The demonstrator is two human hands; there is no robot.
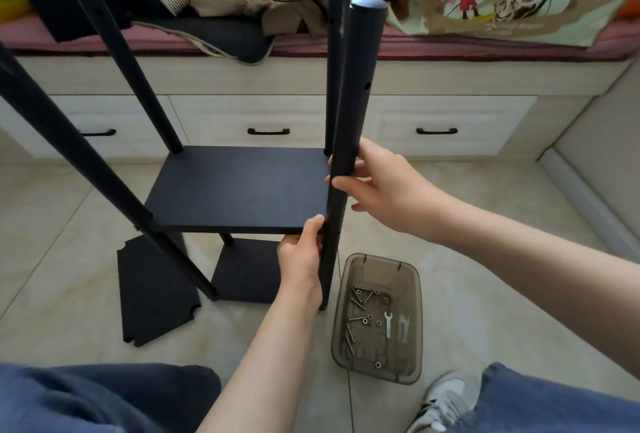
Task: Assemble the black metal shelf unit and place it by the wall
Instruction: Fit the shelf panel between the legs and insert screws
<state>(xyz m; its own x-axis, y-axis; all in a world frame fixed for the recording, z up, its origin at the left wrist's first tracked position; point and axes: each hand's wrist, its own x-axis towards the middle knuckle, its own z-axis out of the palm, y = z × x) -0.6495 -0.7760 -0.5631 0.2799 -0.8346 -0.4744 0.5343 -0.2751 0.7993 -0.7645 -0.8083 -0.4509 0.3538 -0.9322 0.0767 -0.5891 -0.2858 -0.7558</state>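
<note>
While the half-built shelf unit [242, 186] stands on the tiled floor at frame centre, its near-right pole [349, 127] is gripped by the right hand [377, 186], fingers curled round it just above the upper board [214, 204]. That board's near-right corner is pinched by the left hand [301, 259], thumb on top, touching the pole. A lower board [246, 273] is seen beneath. At 8 o'clock of the unit a loose board [156, 294] is laid flat. At 5 o'clock, just beside the pole's foot, a clear bin [408, 294] holding bolts [358, 297] and wrenches [388, 323] is noted. Drawers [268, 120] are recorded at 12 o'clock.
</note>
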